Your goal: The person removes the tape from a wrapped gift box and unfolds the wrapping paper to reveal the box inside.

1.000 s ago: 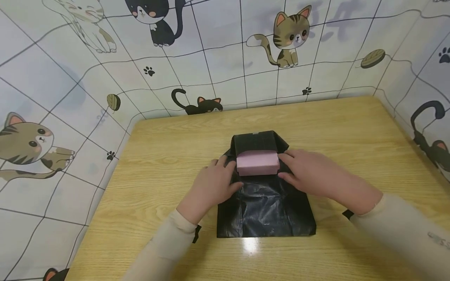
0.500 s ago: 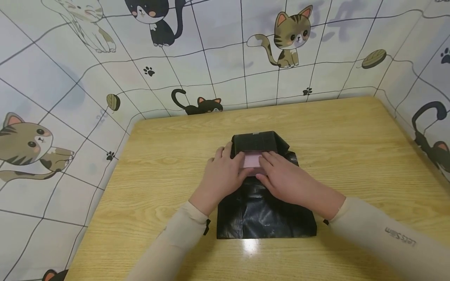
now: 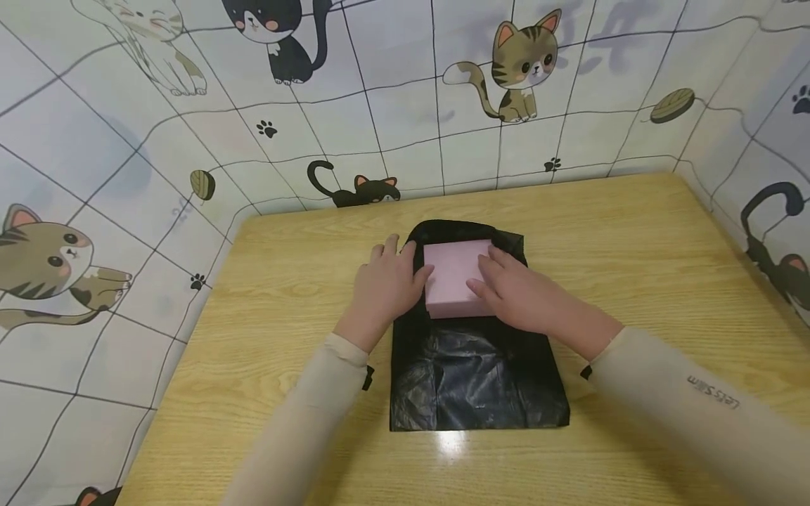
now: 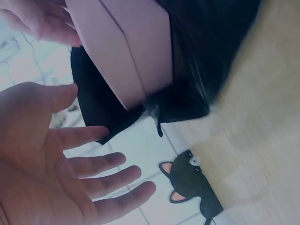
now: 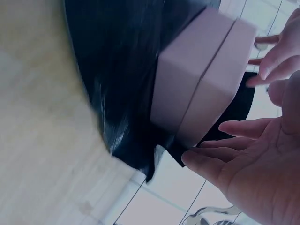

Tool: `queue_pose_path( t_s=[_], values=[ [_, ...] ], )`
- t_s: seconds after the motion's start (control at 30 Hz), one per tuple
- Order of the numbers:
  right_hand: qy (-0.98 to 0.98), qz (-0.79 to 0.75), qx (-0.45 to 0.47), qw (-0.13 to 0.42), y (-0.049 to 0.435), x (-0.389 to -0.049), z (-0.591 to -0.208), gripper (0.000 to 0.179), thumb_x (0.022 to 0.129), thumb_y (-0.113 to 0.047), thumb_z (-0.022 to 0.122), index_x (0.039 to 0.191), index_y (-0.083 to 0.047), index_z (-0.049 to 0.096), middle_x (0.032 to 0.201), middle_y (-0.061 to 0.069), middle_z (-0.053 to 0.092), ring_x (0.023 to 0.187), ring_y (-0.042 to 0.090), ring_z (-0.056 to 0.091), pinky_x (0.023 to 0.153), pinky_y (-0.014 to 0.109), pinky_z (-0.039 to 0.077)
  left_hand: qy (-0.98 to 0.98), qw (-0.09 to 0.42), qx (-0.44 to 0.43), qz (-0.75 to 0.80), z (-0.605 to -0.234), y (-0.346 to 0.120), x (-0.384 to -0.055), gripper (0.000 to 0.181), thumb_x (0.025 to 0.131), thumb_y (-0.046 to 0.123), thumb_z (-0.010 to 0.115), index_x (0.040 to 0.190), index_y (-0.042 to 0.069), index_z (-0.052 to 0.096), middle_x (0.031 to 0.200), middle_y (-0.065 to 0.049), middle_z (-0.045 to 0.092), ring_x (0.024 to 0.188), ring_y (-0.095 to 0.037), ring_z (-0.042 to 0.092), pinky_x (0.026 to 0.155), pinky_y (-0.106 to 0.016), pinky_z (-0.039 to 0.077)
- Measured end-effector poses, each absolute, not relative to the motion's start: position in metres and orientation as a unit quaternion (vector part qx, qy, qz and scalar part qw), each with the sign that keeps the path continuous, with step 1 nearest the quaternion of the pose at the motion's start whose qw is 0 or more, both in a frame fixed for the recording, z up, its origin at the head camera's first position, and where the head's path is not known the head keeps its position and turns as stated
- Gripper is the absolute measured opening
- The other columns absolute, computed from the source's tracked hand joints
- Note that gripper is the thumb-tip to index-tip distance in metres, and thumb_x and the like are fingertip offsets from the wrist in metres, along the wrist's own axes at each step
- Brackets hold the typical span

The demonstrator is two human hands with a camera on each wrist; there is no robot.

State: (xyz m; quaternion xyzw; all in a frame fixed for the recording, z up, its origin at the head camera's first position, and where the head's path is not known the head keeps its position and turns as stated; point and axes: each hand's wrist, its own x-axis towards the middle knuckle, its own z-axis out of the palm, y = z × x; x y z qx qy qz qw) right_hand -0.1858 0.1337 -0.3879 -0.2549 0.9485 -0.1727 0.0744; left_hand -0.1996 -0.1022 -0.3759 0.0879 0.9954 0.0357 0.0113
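A pink lidded box [image 3: 455, 270] lies on a sheet of black wrapping material [image 3: 474, 386], which looks thin, creased and slightly shiny. My left hand [image 3: 387, 288] is at the box's left side, fingers spread and extended, thumb at the box edge. In the left wrist view that hand [image 4: 51, 164] shows its palm and nothing held. My right hand [image 3: 522, 288] is over the box's right edge, with fingers fairly straight; in the right wrist view the hand [image 5: 258, 164] is beside the box [image 5: 201, 75]. Whether either hand touches the box, I cannot tell.
The sheet lies on a wood-grain table [image 3: 304, 281]. Behind and at both sides rise walls [image 3: 405, 133] with cat drawings and grid lines. Beyond the box, the sheet's far part [image 3: 452, 228] stands up somewhat.
The sheet's far flap, which was folded over the box, has come back and bares the box top. Both hands moved inward over the box, then drew slightly apart.
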Motion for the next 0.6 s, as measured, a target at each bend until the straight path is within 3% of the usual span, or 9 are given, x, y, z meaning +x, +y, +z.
queue_pose_path(
  t_s=[0.13,0.3,0.5,0.6],
  values=[
    [0.95,-0.179,-0.233,0.103,0.142,-0.212,-0.389,0.067,0.117,-0.037,0.034,0.16,0.014,0.031,0.169,0.04,0.022,0.16,0.054,0.022,0.128,0.065,0.025,0.997,0.014,0.076,0.019,-0.38,-0.106,-0.224,0.054,0.113,0.045,0.044,0.157,0.014,0.051,0.168,-0.018,0.039,0.151,-0.041,0.044,0.105,-0.063,0.055],
    [0.957,-0.15,-0.222,0.109,0.149,-0.25,-0.397,0.058,0.116,-0.022,0.031,0.157,0.019,0.033,0.166,0.042,0.026,0.158,0.056,0.025,0.129,0.063,0.025,0.996,0.004,0.086,-0.026,-0.393,-0.107,-0.254,0.046,0.112,0.037,0.047,0.153,0.019,0.057,0.175,-0.016,0.027,0.159,-0.042,0.029,0.115,-0.069,0.043],
    [0.956,-0.129,-0.224,0.138,0.149,-0.28,-0.406,0.055,0.112,-0.013,0.029,0.157,0.019,0.032,0.168,0.041,0.023,0.159,0.055,0.023,0.13,0.061,0.022,0.995,0.007,0.072,-0.062,-0.413,-0.111,-0.283,0.049,0.111,0.045,0.051,0.154,0.023,0.058,0.181,-0.015,0.002,0.167,-0.045,-0.002,0.121,-0.081,0.024],
    [0.957,-0.12,-0.222,0.146,0.148,-0.287,-0.411,0.056,0.112,-0.013,0.029,0.157,0.018,0.032,0.168,0.04,0.022,0.159,0.055,0.023,0.131,0.061,0.022,0.996,0.034,0.056,-0.065,-0.421,-0.113,-0.29,0.053,0.111,0.05,0.047,0.158,0.027,0.054,0.181,-0.015,0.0,0.167,-0.045,-0.007,0.121,-0.082,0.019]
  ],
)
